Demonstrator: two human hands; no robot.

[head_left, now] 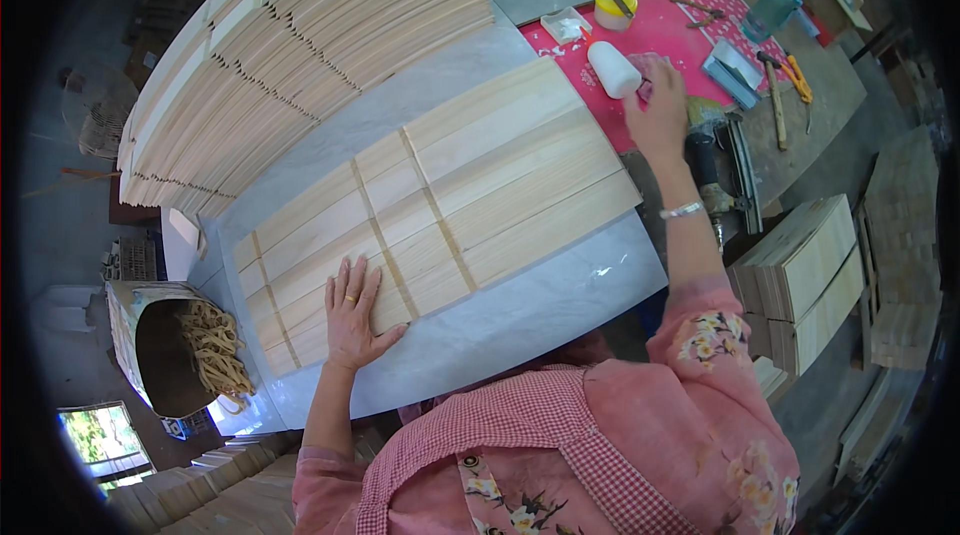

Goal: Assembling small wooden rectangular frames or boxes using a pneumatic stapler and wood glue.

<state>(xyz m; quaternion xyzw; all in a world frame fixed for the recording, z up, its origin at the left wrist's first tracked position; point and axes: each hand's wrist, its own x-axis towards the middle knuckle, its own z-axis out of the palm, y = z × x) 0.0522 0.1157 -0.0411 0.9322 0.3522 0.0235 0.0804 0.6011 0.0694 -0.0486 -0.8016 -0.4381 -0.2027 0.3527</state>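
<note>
A panel of pale wooden slats [500, 175] lies across the grey marbled tabletop, with narrow tan strips running over its joints. My left hand [352, 320] rests flat on the slats near their front edge, fingers stretched out and holding nothing. Out at the right, my right hand [660, 115] is over the red mat [590, 115] with its fingers curled. Against its fingertips is the base of a white bottle [612, 70] lying on its side, red nozzle pointing away. A crumpled pinkish cloth [657, 67] shows just beyond those fingers. What they grip, if anything, is hidden.
Tall stacks of slats [330, 35] stand at the far left. A bin [150, 335] with tan strips [215, 350] hanging from it is at the left. Right of the mat lie a nail gun [715, 170], a hammer [775, 100], a yellow-lidded tub [614, 8] and a blue bottle [773, 7].
</note>
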